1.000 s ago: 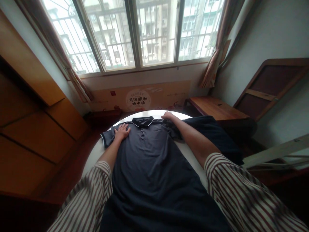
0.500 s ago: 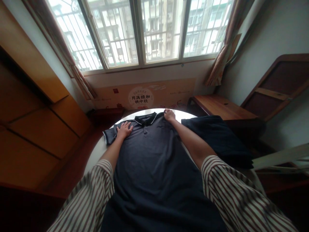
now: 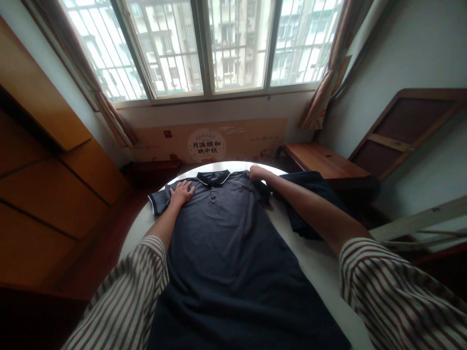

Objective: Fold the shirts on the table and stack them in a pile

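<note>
A dark grey-blue polo shirt lies front side up on a round white table, its black, white-edged collar toward the window. Flat on the shirt's left shoulder area rests my left hand, fingers spread, beside the white-trimmed sleeve. My right hand is closed at the opposite shoulder, gripping the shirt's cloth near the top of the sleeve; the fingertips are partly hidden. Right of the shirt, a folded dark navy garment sits at the table's edge, partly behind my right forearm.
Beyond the table, a wooden desk stands at the right by the wall. A wooden-framed panel leans there. Orange cabinets line the left side. A printed banner hangs below the barred window.
My right elbow has swung outward to the right, and the right hand has turned at the shirt's shoulder. More of the right sleeve now shows. My left hand stays flat on the shirt.
</note>
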Demonstrator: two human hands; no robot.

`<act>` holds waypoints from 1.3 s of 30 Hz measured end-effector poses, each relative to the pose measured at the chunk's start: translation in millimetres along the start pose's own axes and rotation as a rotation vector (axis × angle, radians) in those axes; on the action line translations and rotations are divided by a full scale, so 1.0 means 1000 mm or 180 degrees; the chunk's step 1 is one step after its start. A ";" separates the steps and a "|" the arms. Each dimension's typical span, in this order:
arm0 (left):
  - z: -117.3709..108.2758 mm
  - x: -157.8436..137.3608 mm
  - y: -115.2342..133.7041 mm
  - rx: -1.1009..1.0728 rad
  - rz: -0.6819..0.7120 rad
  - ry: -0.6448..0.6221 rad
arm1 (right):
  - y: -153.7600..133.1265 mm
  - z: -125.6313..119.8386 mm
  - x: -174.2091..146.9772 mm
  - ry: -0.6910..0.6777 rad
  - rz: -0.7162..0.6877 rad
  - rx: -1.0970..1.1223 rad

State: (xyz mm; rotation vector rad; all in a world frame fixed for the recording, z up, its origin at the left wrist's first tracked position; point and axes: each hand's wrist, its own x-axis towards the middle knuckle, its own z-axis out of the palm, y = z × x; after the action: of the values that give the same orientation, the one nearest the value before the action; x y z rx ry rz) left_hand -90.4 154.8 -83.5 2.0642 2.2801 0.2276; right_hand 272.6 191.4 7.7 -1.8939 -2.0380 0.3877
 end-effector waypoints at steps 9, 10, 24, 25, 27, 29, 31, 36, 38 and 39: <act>-0.002 -0.001 0.000 -0.0004 -0.0004 -0.0025 | 0.002 -0.040 -0.007 -0.0092 0.0157 0.0311; -0.002 -0.001 0.000 -0.0002 -0.0003 -0.0032 | 0.003 -0.043 -0.010 -0.0195 0.0171 0.0330; 0.001 0.000 -0.002 -0.0023 0.0027 0.0050 | -0.024 -0.061 -0.021 -0.0321 -0.1237 -0.1654; 0.001 0.000 -0.002 -0.0046 0.0028 0.0055 | -0.022 -0.061 -0.020 -0.0255 -0.1191 -0.1788; 0.001 0.000 -0.001 -0.0084 0.0032 0.0061 | -0.019 -0.061 -0.022 -0.0142 -0.1108 -0.1963; 0.001 0.000 -0.001 -0.0098 0.0034 0.0063 | -0.018 -0.060 -0.028 -0.0025 -0.1093 -0.2071; 0.001 0.001 -0.001 -0.0101 0.0036 0.0064 | -0.021 -0.056 -0.041 0.0088 -0.1136 -0.2120; 0.002 0.003 -0.003 -0.0121 0.0047 0.0042 | -0.027 -0.036 -0.103 -0.0020 -0.1201 -0.1919; 0.003 0.004 -0.004 -0.0130 0.0059 0.0044 | -0.021 -0.025 -0.139 -0.0256 -0.1052 -0.1836; 0.003 0.004 -0.004 -0.0133 0.0069 0.0054 | -0.015 -0.020 -0.160 -0.0380 -0.0986 -0.1818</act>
State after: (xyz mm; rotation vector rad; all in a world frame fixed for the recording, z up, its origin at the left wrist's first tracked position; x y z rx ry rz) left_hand -94.5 158.6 -86.7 2.0756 2.2434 0.2924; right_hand 277.1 30.3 23.3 -1.8144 -2.6824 -0.1886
